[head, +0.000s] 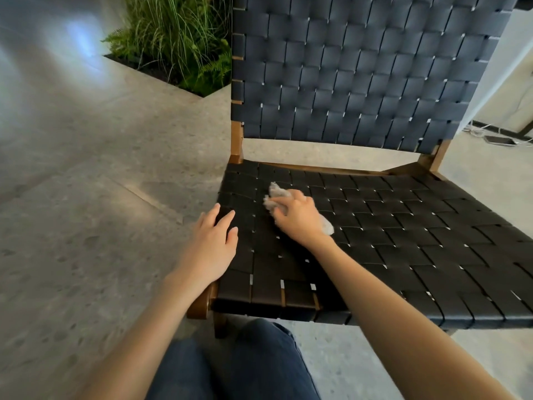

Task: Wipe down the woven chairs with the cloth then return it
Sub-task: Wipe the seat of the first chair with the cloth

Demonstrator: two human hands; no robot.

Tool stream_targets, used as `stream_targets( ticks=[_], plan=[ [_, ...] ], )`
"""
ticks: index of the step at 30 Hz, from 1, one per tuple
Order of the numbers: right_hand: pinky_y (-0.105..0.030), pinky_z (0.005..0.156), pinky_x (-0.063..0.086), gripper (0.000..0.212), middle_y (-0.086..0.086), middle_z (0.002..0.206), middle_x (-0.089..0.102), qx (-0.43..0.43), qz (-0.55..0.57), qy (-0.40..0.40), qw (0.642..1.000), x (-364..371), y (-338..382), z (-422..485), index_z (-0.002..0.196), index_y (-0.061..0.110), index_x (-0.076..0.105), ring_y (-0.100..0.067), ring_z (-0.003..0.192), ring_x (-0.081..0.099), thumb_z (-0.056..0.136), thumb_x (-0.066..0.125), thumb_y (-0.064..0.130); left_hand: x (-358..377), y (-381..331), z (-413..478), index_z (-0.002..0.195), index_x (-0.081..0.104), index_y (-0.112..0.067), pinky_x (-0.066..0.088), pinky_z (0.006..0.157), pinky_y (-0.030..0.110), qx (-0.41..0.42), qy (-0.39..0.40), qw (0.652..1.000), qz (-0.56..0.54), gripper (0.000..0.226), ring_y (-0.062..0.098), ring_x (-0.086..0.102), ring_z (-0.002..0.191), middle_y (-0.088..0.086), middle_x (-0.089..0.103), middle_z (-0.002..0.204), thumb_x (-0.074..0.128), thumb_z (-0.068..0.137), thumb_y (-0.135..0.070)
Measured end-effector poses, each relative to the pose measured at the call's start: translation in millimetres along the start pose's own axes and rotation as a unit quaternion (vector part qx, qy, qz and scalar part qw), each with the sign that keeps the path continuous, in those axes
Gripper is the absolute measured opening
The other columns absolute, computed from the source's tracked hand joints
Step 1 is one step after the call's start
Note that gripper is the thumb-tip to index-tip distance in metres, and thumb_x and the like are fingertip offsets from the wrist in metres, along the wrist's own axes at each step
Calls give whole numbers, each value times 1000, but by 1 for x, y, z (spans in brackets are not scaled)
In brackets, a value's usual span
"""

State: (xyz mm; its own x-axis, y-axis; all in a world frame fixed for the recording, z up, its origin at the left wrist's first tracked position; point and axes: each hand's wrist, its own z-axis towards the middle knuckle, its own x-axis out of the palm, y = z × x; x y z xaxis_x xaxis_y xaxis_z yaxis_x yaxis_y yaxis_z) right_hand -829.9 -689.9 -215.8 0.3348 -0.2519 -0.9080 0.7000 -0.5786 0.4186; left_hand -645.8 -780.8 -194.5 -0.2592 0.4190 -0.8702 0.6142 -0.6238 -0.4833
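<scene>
A woven chair with a black strap seat (403, 243), a dark woven backrest (360, 70) and a brown wooden frame fills the right side of the view. My right hand (300, 217) grips a bunched light grey cloth (275, 194) and presses it on the seat's left rear part. A bit of the cloth sticks out behind the wrist. My left hand (215, 243) rests flat on the seat's left edge with its fingers straight.
A planter with green grass and ferns (178, 41) is set into the grey speckled floor (86, 183) left of the backrest. Cables and a power strip (496, 137) lie on the floor at far right. My knee in dark jeans (239, 368) is below the seat.
</scene>
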Motion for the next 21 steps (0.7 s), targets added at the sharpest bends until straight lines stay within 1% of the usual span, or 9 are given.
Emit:
stream_targets(
  ticks=[3, 5, 8, 10, 12, 15, 17, 19, 21],
  plan=[
    [-44, 102, 35, 39, -7, 144, 36, 93, -53, -22, 994, -23, -58, -21, 135, 27, 54, -35, 122, 37, 98, 44, 32, -1, 0, -1, 149, 25, -29, 23, 114, 37, 4, 7, 1000, -7, 50, 19, 14, 146, -3, 9, 159, 34, 101, -38],
    [-44, 103, 33, 38, -9, 145, 36, 142, -67, -41, 987, -36, -86, -33, 134, 26, 54, -37, 123, 36, 97, 45, 33, -2, -1, -1, 149, 25, -28, 24, 114, 37, 4, 9, 1000, -18, 50, 18, 14, 145, -4, 9, 159, 35, 100, -38],
    [-42, 105, 29, 38, -9, 145, 36, 167, -44, -56, 983, -38, -92, -43, 133, 24, 55, -38, 123, 34, 98, 45, 30, -4, -2, -3, 149, 25, -27, 23, 114, 37, 2, 11, 1000, -20, 50, 17, 12, 146, -4, 8, 160, 35, 101, -38],
    [-39, 105, 27, 37, -7, 144, 38, 148, -12, -45, 988, -32, -75, -45, 133, 26, 56, -35, 125, 33, 99, 43, 28, -5, -4, -6, 149, 24, -26, 23, 114, 37, 1, 11, 1000, -22, 51, 17, 13, 146, -4, 8, 160, 35, 101, -37],
    [-37, 106, 26, 35, -6, 144, 40, 106, 35, -23, 993, -23, -45, -43, 132, 29, 56, -31, 127, 33, 100, 42, 29, -7, -5, -9, 150, 23, -24, 24, 113, 37, -1, 8, 1000, -18, 52, 17, 14, 146, -4, 9, 160, 35, 101, -37],
    [-38, 106, 23, 34, -5, 144, 42, 3, 87, 6, 996, -9, 18, -36, 133, 25, 55, -25, 130, 33, 102, 41, 25, -7, -5, -15, 151, 18, -21, 25, 113, 37, -14, 12, 1000, -9, 55, 17, 14, 146, -4, 6, 160, 33, 101, -38],
    [-36, 106, 17, 36, -4, 146, 41, -65, 100, 20, 993, 0, 59, -32, 136, 20, 53, -23, 135, 30, 101, 42, 20, -7, -4, -20, 152, 13, -19, 22, 114, 36, -28, 17, 999, -17, 57, 17, 12, 146, -3, 3, 160, 31, 101, -38],
    [-29, 104, 14, 37, -4, 148, 40, -77, 144, 17, 986, 5, 87, -30, 137, 19, 52, -21, 138, 27, 101, 43, 19, -7, -2, -27, 152, 9, -18, 17, 115, 34, -29, 14, 999, -43, 58, 16, 9, 146, -2, 1, 160, 32, 101, -37],
    [-27, 104, 15, 36, -3, 148, 39, -63, 185, 8, 981, 8, 99, -32, 136, 23, 53, -23, 135, 30, 101, 43, 23, -6, 1, -35, 152, 6, -20, 14, 116, 34, -14, 11, 998, -62, 61, 15, 7, 146, -3, -1, 160, 34, 101, -35]
  ],
)
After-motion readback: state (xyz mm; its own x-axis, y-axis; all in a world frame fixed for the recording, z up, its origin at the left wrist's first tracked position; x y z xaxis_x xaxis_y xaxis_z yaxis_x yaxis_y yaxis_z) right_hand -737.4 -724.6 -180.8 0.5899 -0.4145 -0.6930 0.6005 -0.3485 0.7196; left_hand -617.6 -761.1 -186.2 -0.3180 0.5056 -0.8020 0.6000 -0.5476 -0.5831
